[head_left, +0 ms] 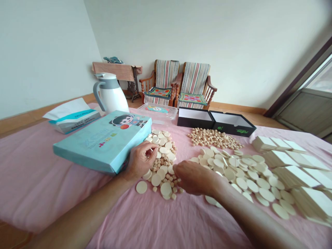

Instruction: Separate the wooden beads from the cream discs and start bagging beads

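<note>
A flat light-blue cardboard box (102, 141) crowds the space beside the left hand (141, 158), with a white-and-grey jug (113, 98) behind it. Ahead sits a heap of small tan wooden beads (214, 138); right of the right hand (194, 177), a spread of pale wooden discs (251, 180). Between the hands, on pink cloth (155, 224), lies a mixed pile of round cream discs and little beads (163, 162). Both hands curl there, apart from each other; whether either grips a piece I cannot tell

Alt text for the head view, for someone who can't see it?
The left hand and right hand are at a pile of pale discs and small round pieces on a pink cloth. More discs and stacked pale slabs lie at right, a light-blue box at left.
</note>
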A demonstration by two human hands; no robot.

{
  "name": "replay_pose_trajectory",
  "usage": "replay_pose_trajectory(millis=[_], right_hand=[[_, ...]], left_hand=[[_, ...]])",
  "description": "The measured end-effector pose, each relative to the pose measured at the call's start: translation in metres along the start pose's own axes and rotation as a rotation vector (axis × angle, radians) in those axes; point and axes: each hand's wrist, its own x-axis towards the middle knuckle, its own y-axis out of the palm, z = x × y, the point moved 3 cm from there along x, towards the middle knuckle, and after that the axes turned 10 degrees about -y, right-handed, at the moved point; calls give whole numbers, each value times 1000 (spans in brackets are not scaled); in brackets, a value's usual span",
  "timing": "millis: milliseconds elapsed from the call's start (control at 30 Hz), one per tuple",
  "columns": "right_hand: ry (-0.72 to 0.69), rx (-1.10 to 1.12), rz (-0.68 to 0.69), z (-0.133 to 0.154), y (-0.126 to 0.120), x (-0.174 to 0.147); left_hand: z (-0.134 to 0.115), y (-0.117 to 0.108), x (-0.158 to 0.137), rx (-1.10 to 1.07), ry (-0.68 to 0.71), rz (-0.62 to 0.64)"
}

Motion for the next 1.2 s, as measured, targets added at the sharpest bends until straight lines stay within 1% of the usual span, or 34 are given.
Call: replay_pose_trajectory(millis=[67, 133, 200, 267, 333, 433, 500, 533, 567, 633, 733, 800, 900, 967, 1033, 1167, 1200], right_hand=[[5, -15, 10, 0, 2, 1], [21, -22, 12, -5, 1, 1], [50, -28, -9, -18, -3, -1], [117, -20, -60, -37, -6, -3], [223, -5, -146, -62, -7, -5], [424, -22, -330, -100, -5, -8], [540, -37, -456, -118, -2, -10], [564, -35, -503, -123, -1, -10], [559, -29, -538, -126, 0, -10], [474, 2, -552, -125, 2, -7], [349, 70, -445, -114, 9, 2], [324, 79, -388, -108, 14, 7], [315, 59, -389, -106, 18, 11], [314, 61, -430, -112, 16, 9], [350, 55, -501, -121, 11, 2], [545, -14, -738, -139, -3, -18], [573, -26, -783, -140, -6, -22]], left_hand=[[-1, 0, 0, -7, -3, 0], [-1, -1, 0, -10, -7, -1], [-1, 0, 0, -7, -9, 0], [0, 0, 0, -5, -10, 6], [0, 0, 0, -1, -11, 14], [0, 1, 0, -1, -14, 15], [0, 1, 0, -7, -15, 12], [0, 0, 0, -9, -16, 9], [0, 1, 0, -11, -16, 8], [0, 1, 0, -10, -16, 9], [1, 2, 0, -8, -14, 16], [1, 2, 0, -7, -12, 14], [2, 2, 0, -5, -12, 8], [2, 2, -1, -7, -13, 7], [3, 2, -1, -10, -16, 10], [2, 2, -1, -14, -21, 15], [2, 2, -1, -14, -20, 14]])
